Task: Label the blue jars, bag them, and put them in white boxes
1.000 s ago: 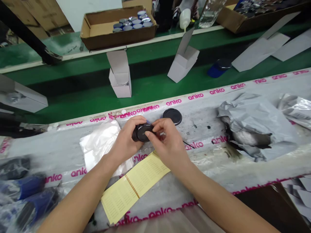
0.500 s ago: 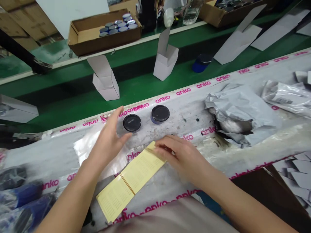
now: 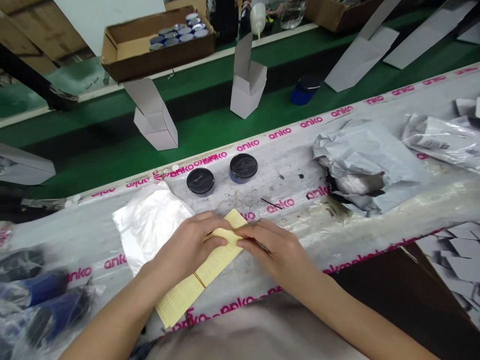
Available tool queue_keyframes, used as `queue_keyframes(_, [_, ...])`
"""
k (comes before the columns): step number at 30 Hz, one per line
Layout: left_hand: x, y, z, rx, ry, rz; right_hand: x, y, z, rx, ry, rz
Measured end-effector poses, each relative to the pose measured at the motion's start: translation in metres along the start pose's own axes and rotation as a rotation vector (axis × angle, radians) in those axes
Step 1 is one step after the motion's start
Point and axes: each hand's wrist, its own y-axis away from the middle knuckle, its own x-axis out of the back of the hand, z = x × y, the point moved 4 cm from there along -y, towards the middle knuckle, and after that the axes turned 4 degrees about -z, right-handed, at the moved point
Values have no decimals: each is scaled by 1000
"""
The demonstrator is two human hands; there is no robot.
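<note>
The left hand (image 3: pixel 187 245) and right hand (image 3: pixel 273 247) grip a yellow label sheet (image 3: pixel 213 267), with their fingers bent over it. The sheet sits on the white bench (image 3: pixel 285 175), just beside a shiny bag (image 3: pixel 148 225) and near two dark round tins (image 3: pixel 200 181).

Glossy black plastic lids (image 3: pixel 200 180) and a matt yellow paper sheet (image 3: pixel 180 300)

Shiny, smooth translucent plastic film (image 3: pixel 148 225); dull, crumpled grey plastic mailer (image 3: pixel 363 160); matt white card box (image 3: pixel 247 95).
</note>
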Motion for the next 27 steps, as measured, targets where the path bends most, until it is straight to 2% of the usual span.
queue_keyframes(7, [1, 4, -1, 30, 110, 30, 1, 1, -4, -6, 51, 27])
queue_keyframes(12, [0, 4, -3, 53, 202, 41, -1, 7, -8, 145, 104, 89])
queue_keyframes(14, [0, 4, -2, 49, 207, 46, -3, 10, -8, 164, 123, 88])
queue_keyframes(18, [0, 3, -1, 54, 207, 69, -5, 12, -6, 115, 90, 76])
queue_keyframes(22, [-6, 3, -1, 20, 189, 60, -2, 7, -2, 7, -35, 74])
queue_keyframes(25, [-11, 2, -4, 32, 160, 81, -1, 4, 4, -106, -138, 6])
queue_keyframes(27, [-14, 1, -6, 51, 155, 83, 0, 3, 6, -130, -172, -40])
